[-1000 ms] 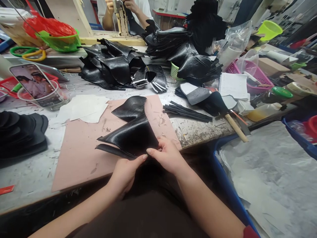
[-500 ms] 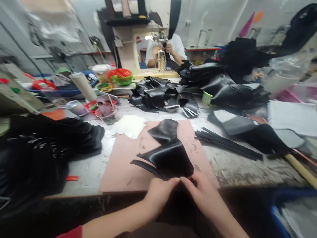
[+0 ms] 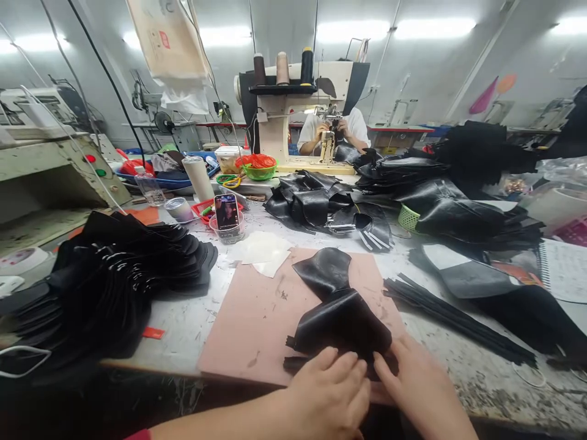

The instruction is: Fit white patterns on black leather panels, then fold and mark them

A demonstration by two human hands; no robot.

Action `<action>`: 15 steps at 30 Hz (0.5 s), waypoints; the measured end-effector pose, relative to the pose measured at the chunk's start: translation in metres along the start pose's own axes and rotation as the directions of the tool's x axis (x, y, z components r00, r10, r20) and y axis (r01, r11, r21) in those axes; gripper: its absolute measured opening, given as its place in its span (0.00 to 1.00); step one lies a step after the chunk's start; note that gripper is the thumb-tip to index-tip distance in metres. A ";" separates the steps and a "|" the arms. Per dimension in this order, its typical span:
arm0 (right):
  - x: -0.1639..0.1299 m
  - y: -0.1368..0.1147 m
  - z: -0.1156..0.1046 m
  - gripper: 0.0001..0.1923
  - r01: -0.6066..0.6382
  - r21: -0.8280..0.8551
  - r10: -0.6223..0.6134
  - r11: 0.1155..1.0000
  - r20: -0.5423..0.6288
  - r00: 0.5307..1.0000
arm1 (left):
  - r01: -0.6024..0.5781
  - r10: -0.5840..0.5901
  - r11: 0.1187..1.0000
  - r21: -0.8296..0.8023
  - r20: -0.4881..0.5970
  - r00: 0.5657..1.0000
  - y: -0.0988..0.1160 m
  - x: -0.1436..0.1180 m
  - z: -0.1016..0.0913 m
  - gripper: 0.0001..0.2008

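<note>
Leather, black and glossy: the curved leather piece (image 3: 342, 318) lies on the pink cutting mat (image 3: 257, 324) at the bench edge, looking limp, light, slippery; left hand (image 3: 328, 391) and right hand (image 3: 419, 388) pinch its near edge, the likeliest hold

Both bare forearms are reaching in from the lower edge, meeting low in the centre. The left hand (image 3: 328, 391) is lying palm down, fingers (image 3: 342, 366) curled forward and bunched together. The right hand (image 3: 419, 385) is sitting just beside it, palm down, fingers (image 3: 389, 360) angling inward, nearly touching the left hand's fingertips.
</note>
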State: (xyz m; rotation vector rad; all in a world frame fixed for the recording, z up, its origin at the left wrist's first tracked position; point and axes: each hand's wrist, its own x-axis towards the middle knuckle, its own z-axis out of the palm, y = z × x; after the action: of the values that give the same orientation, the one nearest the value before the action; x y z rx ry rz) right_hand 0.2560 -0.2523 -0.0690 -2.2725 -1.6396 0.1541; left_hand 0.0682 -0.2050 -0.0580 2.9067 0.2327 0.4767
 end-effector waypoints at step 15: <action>0.027 0.078 0.001 0.09 -0.417 0.157 0.390 0.895 0.176 0.904 | -0.113 0.206 0.912 0.395 -0.202 0.958 -0.018 -0.008 0.030 0.16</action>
State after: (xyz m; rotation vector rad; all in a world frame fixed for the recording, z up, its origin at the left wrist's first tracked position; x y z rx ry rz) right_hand 0.3351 -0.2491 -0.0931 -2.4631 -1.1256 0.5582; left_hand 0.0681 -0.1940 -0.0916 3.2582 0.1293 0.9076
